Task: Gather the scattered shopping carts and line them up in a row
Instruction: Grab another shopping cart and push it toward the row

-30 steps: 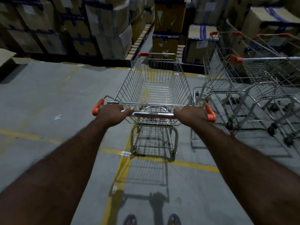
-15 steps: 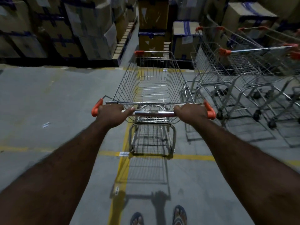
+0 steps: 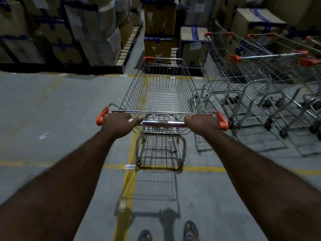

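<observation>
An empty wire shopping cart [image 3: 161,87] with orange corner caps stands straight ahead of me on the grey floor. My left hand [image 3: 119,121] grips the left end of its chrome handle bar [image 3: 163,124], and my right hand [image 3: 202,121] grips the right end. To the right stands a row of several more wire carts [image 3: 243,79] with orange caps, side by side. The cart I hold sits just left of the nearest one, a narrow gap between them.
Stacked cardboard boxes on pallets [image 3: 83,32] fill the back wall, with more boxes [image 3: 159,32] directly beyond the cart. Yellow floor lines [image 3: 128,171] cross under the cart's rear wheels. A paper scrap [image 3: 44,136] lies on the floor at left. My sandalled feet [image 3: 190,231] show below.
The cart and I have rolled forward, closer to the boxes. The row of carts at right has come further into view and the yellow cross line now lies under the rear wheels.
</observation>
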`<state>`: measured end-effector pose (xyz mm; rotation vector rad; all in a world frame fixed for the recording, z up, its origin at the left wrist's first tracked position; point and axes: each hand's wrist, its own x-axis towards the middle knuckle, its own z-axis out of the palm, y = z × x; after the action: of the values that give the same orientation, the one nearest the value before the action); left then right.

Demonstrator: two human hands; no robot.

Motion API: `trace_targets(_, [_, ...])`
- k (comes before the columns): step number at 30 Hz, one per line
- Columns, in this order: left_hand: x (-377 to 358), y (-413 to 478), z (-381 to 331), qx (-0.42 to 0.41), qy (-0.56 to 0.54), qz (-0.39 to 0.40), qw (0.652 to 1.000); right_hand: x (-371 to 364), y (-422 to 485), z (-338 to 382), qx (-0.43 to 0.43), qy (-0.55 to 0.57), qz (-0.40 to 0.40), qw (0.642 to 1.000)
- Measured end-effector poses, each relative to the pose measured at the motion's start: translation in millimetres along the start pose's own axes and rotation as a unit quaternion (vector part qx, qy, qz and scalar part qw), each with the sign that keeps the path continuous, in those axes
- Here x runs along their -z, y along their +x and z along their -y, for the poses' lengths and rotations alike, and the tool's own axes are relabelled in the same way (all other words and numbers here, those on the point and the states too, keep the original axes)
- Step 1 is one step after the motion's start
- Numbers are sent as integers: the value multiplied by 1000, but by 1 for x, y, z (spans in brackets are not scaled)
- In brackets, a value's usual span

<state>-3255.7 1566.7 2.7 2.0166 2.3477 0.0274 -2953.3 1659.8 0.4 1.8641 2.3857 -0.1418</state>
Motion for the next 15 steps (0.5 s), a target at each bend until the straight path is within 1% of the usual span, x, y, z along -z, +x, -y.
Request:
trace_targets(6, [2,0,-2,0,-7,9,1000,0,0,0,7,9,1,1000])
trace_targets(15, [-2,-1,1,2,-31,-15,999,-4,-2,-1,13,6,-21,1000])
